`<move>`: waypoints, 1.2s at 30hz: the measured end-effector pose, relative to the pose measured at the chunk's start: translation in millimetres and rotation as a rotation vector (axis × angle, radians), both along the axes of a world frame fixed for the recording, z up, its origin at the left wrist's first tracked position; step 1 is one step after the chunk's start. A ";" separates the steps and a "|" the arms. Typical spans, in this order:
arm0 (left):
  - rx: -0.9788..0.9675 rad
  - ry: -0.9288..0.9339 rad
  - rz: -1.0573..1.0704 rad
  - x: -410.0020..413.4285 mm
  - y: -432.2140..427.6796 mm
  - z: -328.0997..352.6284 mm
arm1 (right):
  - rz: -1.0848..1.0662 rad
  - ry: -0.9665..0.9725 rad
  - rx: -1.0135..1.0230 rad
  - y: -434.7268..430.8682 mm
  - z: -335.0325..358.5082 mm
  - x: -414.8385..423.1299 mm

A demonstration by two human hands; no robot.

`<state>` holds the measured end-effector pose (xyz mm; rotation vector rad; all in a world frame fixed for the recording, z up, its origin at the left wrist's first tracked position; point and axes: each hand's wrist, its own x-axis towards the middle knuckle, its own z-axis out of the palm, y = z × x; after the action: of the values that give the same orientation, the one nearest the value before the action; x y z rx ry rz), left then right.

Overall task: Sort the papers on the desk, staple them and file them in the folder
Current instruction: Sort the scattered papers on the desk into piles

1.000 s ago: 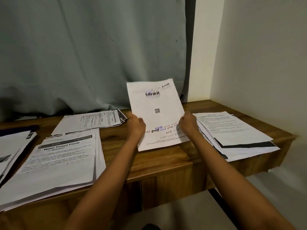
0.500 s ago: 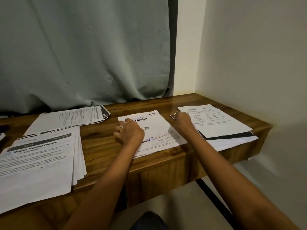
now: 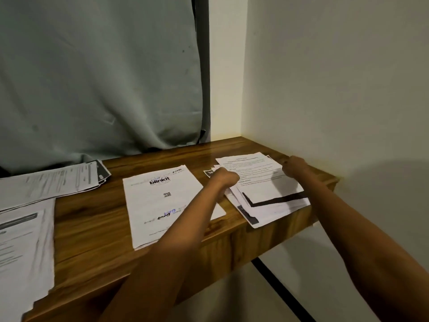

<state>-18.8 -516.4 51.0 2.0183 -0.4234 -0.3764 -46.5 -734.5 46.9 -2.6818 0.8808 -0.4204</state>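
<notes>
Indoors, wooden desk [image 3: 92, 228] against grey curtain [image 3: 97, 77], papers [image 3: 162, 205] spread

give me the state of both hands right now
Left hand: curled at the left edge of the right paper stack; grip cannot be told.
Right hand: curled at that stack's far edge; grip cannot be told.

Four lots of paper on the wooden desk [image 3: 92, 228]. Middle: blinkit sheet [image 3: 162, 205], flat and face up, logo at the top, QR code under it, blue scribbles lower down, reaching right to the front edge. Far right: messy pile [image 3: 274, 196], sheets fanned out, black-bordered page showing, hanging over the edge a bit. Back left: printed stack [image 3: 58, 182], slightly splayed. Front left: another stack [image 3: 21, 240], blurry, cut off by the frame.
</notes>
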 end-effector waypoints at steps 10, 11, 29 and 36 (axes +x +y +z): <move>-0.153 0.191 0.205 35.5 -49.5 -22.5 | 0.054 0.088 0.121 -22.0 -18.9 20.5; -0.183 0.201 0.232 39.1 -51.4 -24.1 | 0.073 0.101 0.122 -20.3 -18.6 22.9; -0.409 -0.457 0.098 55.2 -47.3 34.8 | 0.142 -0.557 0.684 -42.8 52.0 37.8; -0.396 -0.597 0.101 70.3 -56.3 49.2 | 0.376 -0.867 0.756 -30.3 58.2 41.4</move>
<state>51.4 -572.7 100.3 1.7209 -0.6957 0.3654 -5.1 -764.8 105.1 -1.6429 0.1860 -0.8468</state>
